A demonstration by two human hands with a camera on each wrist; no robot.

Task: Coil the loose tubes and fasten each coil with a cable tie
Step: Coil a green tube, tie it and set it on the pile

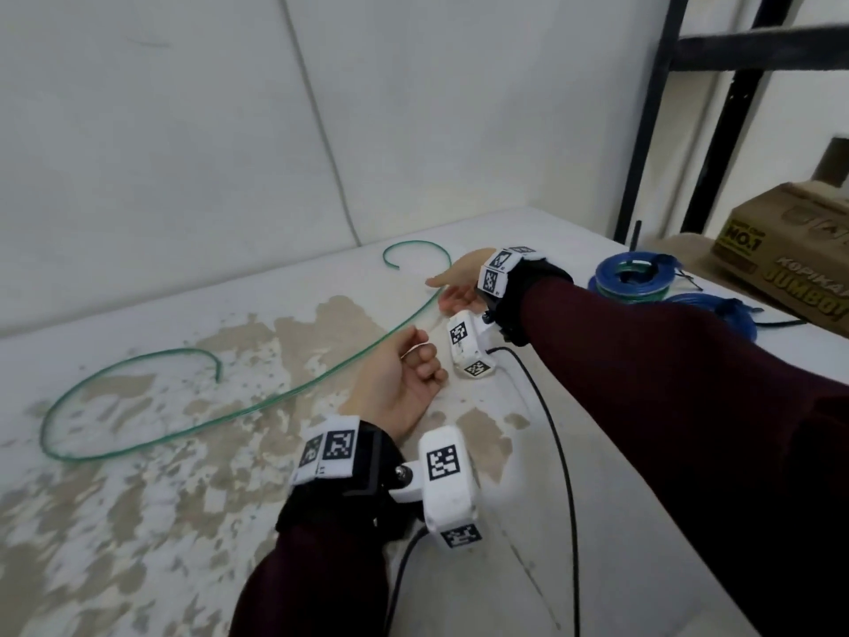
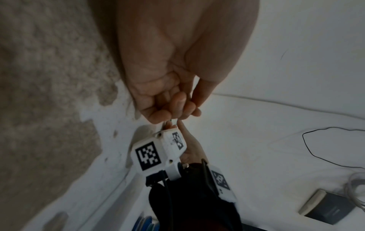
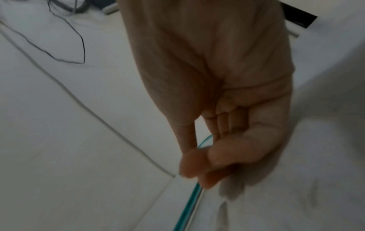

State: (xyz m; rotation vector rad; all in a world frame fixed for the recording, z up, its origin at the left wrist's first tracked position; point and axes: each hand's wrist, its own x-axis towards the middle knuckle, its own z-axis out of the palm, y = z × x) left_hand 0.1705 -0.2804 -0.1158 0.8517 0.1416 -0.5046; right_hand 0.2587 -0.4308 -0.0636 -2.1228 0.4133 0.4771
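A long green tube (image 1: 275, 400) lies loose on the table in an S shape, with one curled end at the left and a hooked end near the wall. My right hand (image 1: 455, 291) is on the tube's far stretch. In the right wrist view its thumb and fingers (image 3: 203, 161) pinch the green tube (image 3: 189, 203). My left hand (image 1: 420, 360) lies palm up just in front of the tube, fingers curled. It holds a thin white strip (image 1: 416, 348) that looks like a cable tie. The left wrist view shows the curled fingers (image 2: 173, 107), blurred.
Blue tied coils (image 1: 629, 278) lie at the table's right edge beside a cardboard box (image 1: 781, 255) and a black rack (image 1: 652, 131). Black camera cables (image 1: 560, 452) trail across the near right. The worn tabletop (image 1: 183, 498) meets the wall behind.
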